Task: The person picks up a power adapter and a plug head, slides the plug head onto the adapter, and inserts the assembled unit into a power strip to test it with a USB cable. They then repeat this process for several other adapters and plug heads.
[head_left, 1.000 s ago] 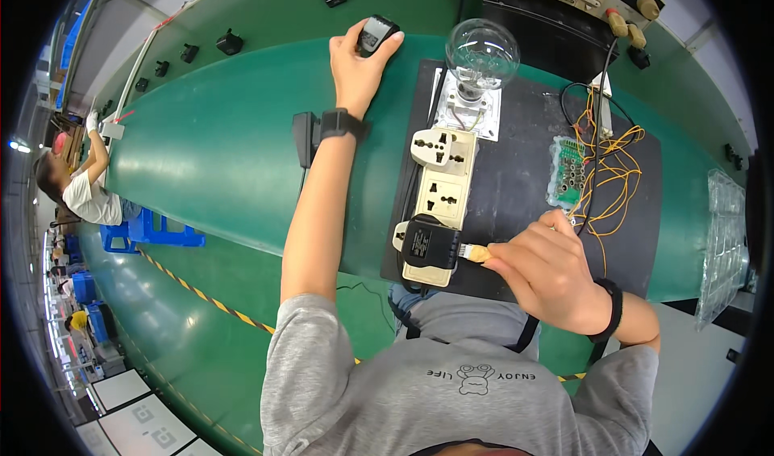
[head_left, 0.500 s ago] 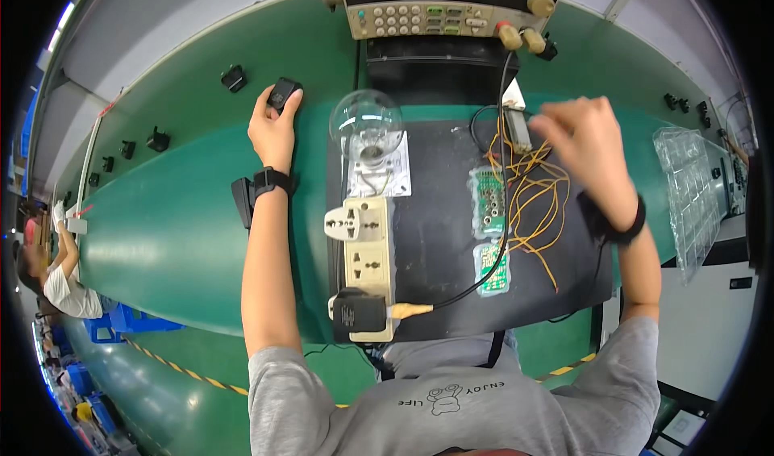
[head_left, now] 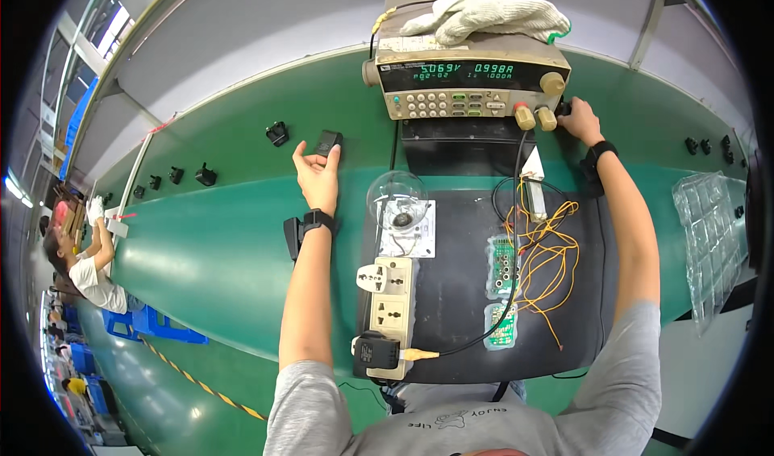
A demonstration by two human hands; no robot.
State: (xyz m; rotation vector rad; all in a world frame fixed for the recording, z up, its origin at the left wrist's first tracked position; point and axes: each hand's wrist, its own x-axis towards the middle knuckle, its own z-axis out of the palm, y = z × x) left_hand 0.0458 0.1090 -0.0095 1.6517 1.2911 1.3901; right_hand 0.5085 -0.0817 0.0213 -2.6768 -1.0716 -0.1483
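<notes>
My left hand (head_left: 317,180) is open at the far side of the green table, thumb and forefinger apart. Just beyond them lies a black power adapter (head_left: 329,142), the thumb close to its near edge. Stretched out to the far right, my right hand (head_left: 582,123) has its fingers closed on a small black plug adapter (head_left: 564,108), partly hidden, beside the bench instrument (head_left: 474,81). In front of me, another black adapter (head_left: 377,351) sits in the cream power strip (head_left: 389,314), with a yellow-ended cable (head_left: 419,354) plugged into it.
A glass bulb (head_left: 397,199) stands on a black board (head_left: 451,295) with green circuit boards (head_left: 501,266) and tangled yellow wires (head_left: 548,254). White gloves (head_left: 492,14) lie on the instrument. Clear plastic trays (head_left: 709,242) are at right. A co-worker (head_left: 85,266) sits at far left.
My left hand has loosened its grip on the black adapter. My right hand has moved from above the wires to the small plug adapter by the instrument. The instrument's reading has changed; the view has tilted up.
</notes>
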